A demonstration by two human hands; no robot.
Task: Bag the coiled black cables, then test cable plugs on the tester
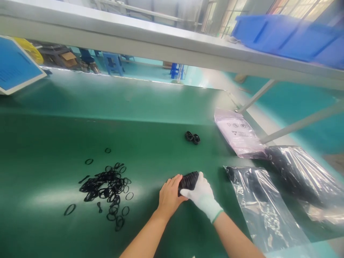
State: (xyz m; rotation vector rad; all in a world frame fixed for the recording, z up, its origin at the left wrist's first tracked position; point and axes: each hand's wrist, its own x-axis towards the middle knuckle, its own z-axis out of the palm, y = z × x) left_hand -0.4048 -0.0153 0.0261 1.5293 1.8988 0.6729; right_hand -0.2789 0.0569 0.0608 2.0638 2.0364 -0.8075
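Observation:
A row of thin black rings (188, 181), pressed together into a short stack, lies on the green mat between my hands. My bare left hand (171, 193) is closed around the left end of it. On the other end, my right hand (200, 193), in a white glove with a green cuff, grips with thumb and fingers. To the left spreads a loose pile of black rubber rings (103, 184), with several single rings scattered around it. Two round black parts (192, 137) with hollow centres stand side by side beyond my hands.
At the right lie a clear plastic bag (264, 204) with black contents, a fuller bag (298, 175) and a pinkish printed bag (239, 132). A white shelf beam (150, 39) crosses above, carrying a blue bin (285, 37). A blue panel (17, 64) stands at far left.

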